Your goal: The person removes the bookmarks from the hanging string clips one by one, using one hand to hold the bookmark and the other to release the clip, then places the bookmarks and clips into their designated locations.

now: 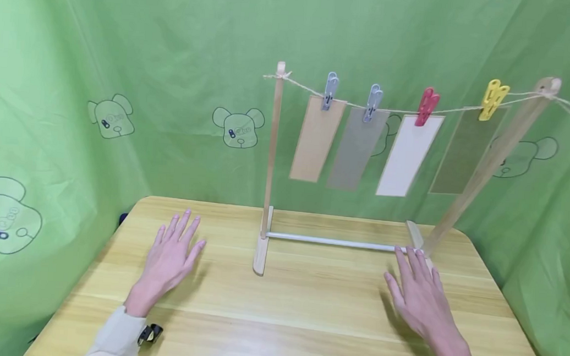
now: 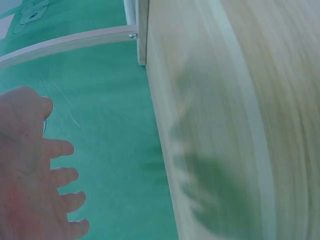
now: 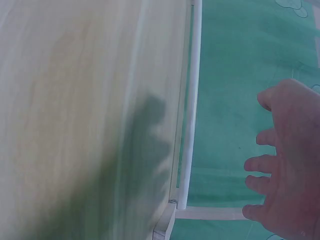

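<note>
A wooden stand with a left post point(image 1: 272, 155), a right post point(image 1: 495, 159) and a white crossbar point(image 1: 335, 241) stands at the back of the table. Along its string point(image 1: 399, 111) hang a tan card point(image 1: 317, 141), a grey card point(image 1: 358, 153), a white card point(image 1: 407, 159) and an olive card point(image 1: 467, 152). Two blue-grey clothespins point(image 1: 331, 90), a red clothespin point(image 1: 427, 106) and a yellow clothespin point(image 1: 494, 100) grip them. My left hand point(image 1: 171, 258) hovers left of the stand, fingers spread, holding nothing. Nearer the crossbar's right end, my right hand point(image 1: 420, 298) is likewise spread above the table.
The wood-grain table point(image 1: 275, 321) has rounded back corners. A green curtain point(image 1: 174, 54) printed with bear heads encloses the back and both sides. The stand's left foot point(image 1: 261, 253) juts forward onto the tabletop.
</note>
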`<state>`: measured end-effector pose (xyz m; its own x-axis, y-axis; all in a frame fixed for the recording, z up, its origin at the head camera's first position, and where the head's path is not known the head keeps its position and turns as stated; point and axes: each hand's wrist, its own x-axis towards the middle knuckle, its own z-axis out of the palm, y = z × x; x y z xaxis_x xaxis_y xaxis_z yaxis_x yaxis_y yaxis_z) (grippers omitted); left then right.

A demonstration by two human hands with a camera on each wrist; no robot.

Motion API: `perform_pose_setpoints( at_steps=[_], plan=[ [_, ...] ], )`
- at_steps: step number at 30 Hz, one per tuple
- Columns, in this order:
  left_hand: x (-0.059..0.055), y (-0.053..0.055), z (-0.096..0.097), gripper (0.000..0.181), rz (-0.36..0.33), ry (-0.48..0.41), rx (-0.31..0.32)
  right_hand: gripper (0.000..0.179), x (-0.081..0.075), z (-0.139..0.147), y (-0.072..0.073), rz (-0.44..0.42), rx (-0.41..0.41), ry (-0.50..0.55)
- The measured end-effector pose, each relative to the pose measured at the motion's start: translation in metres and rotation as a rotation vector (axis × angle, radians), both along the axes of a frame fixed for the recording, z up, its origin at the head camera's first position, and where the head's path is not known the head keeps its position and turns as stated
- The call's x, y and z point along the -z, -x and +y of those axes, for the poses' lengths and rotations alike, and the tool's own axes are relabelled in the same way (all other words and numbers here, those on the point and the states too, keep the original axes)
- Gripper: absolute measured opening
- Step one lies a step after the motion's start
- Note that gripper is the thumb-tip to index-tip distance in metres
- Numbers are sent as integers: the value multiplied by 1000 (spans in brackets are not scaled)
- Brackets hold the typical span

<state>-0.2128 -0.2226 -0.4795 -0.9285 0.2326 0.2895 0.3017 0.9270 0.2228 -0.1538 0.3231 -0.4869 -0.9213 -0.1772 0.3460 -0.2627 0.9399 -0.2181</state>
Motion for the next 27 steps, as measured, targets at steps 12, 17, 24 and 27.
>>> perform_pose_setpoints(
  at_steps=[12, 17, 24, 27],
  plan=[
    [-9, -1, 13, 64, 48, -102, 31, 66, -13, 0, -5, 28, 3, 57],
    [-13, 0, 17, 61, 101, -179, 54, 65, -19, -2, -1, 69, -27, 100],
    [-19, 2, 27, 59, 160, -264, 89, 66, -27, -7, 3, 93, -37, 136],
    [-24, 2, 32, 58, 155, -306, 115, 66, -31, -9, 1, 96, -37, 161]
  ],
)
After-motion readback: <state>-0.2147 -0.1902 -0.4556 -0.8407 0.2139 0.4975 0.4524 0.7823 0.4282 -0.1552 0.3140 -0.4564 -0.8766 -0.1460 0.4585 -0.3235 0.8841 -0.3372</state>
